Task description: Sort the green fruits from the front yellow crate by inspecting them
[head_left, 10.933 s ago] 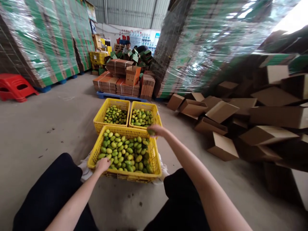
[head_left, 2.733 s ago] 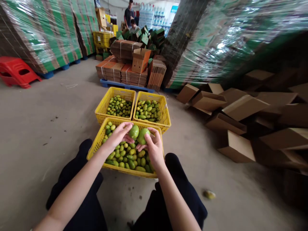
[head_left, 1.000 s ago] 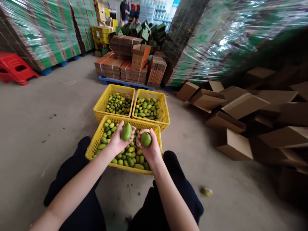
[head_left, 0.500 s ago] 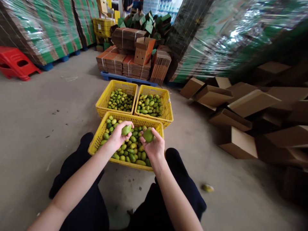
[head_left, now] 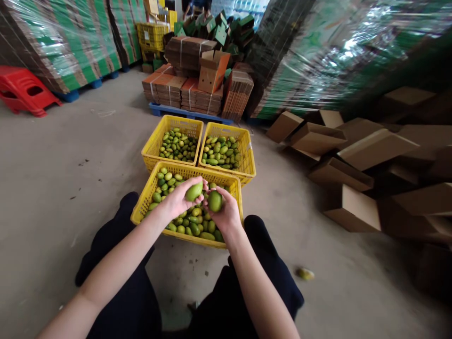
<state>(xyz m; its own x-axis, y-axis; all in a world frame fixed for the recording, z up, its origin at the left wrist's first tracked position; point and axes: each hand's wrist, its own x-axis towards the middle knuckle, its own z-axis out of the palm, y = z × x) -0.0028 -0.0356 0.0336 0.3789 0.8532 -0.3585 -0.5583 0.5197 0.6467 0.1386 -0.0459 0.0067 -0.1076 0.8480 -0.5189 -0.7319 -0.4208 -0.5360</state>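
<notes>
My left hand [head_left: 181, 199] is closed round a green mango [head_left: 194, 191], which shows between thumb and fingers. Just to its right, my right hand [head_left: 226, 213] has its fingers wrapped about a rounder green mango [head_left: 215, 201]. The two fruits are close together, with the fingertips almost meeting. Both hands are above a yellow plastic crate [head_left: 192, 238] between my knees, full of green and yellowish mangoes [head_left: 195, 229]. Behind it stand two more yellow crates, one on the left [head_left: 149, 149] and one on the right [head_left: 248, 162], both holding similar fruit.
Bundled flat cartons [head_left: 165, 89] lie on a blue pallet [head_left: 190, 114] ahead. Open cardboard boxes [head_left: 358, 207] are heaped at right. A red stool [head_left: 28, 92] stands at left, near wrapped green stacks [head_left: 70, 42]. One loose fruit [head_left: 304, 273] lies on the floor beside my right knee.
My left hand has moved right with its mango, nearer to my right hand. The right hand's mango has shifted slightly left and down. The view has tilted a little.
</notes>
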